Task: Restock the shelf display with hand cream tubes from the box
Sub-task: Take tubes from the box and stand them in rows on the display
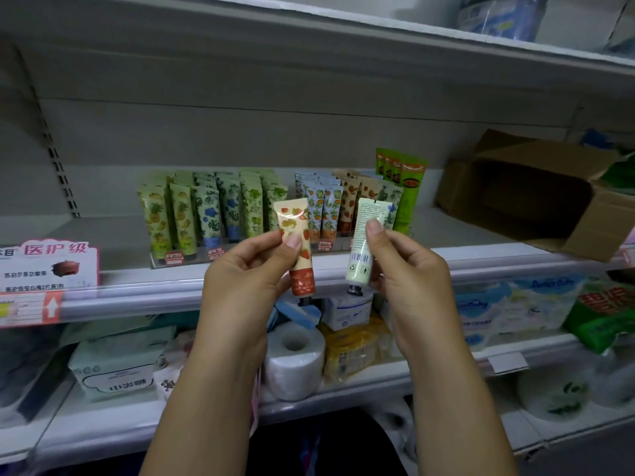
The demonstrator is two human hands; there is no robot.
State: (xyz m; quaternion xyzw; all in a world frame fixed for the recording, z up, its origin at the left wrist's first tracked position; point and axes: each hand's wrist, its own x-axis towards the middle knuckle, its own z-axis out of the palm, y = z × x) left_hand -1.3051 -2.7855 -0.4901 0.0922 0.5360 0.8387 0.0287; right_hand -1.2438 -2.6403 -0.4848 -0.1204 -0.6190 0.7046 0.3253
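Holding one tube each, the left hand [252,269] pinches a strawberry tube [298,250] and the right hand [409,269] a pale tube [365,245] before the display tray [192,261]; next, each likely needs slotting into its matching row.

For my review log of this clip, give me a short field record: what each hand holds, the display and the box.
left hand: left hand pinches strawberry tube, cap down, printed front facing the camera
right hand: right hand pinches pale green tube, cap down, barcode side facing the camera
display: displayed tubes stand in rows in a clear tray on the shelf
box: cardboard box lies on its side at the right of that shelf; inside too dark to tell contents
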